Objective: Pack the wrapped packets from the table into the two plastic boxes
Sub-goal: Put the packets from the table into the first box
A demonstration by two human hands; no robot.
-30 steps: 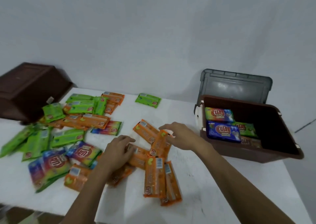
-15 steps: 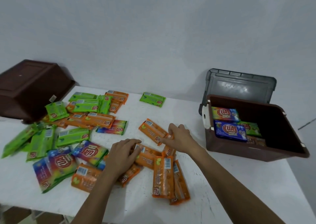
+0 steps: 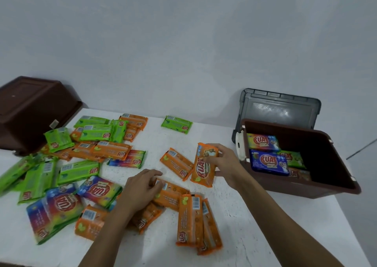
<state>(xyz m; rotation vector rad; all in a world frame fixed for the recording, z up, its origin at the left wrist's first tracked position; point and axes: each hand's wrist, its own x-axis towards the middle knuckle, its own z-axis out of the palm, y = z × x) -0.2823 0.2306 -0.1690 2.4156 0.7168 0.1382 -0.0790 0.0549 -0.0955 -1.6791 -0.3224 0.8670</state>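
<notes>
— What do the boxes hold?
— The open brown box point(image 3: 326, 191) at two o'clock holds four packets. A rainbow packet point(image 3: 263, 142) lies at the back with a blue packet point(image 3: 267, 161) before it. To their right are a green packet point(image 3: 291, 158) and a half-hidden packet point(image 3: 299, 174). A grey lid point(image 3: 279, 109) stands behind. The second brown box point(image 3: 30, 111), at ten o'clock, lies upside down, so I cannot see inside.
— Any writing?
— "KUAT" reads on the blue packet and on the orange packet point(image 3: 204, 164), which the right hand point(image 3: 226, 162) grasps just left of the open box. Some packets show barcodes.
— The left hand?
— The left hand point(image 3: 140, 187) rests on an orange pile point(image 3: 189, 222) on the desk point(image 3: 255, 236), fingers bent. I cannot tell whether it grips. Green packets point(image 3: 77, 171) lie around nine o'clock.
</notes>
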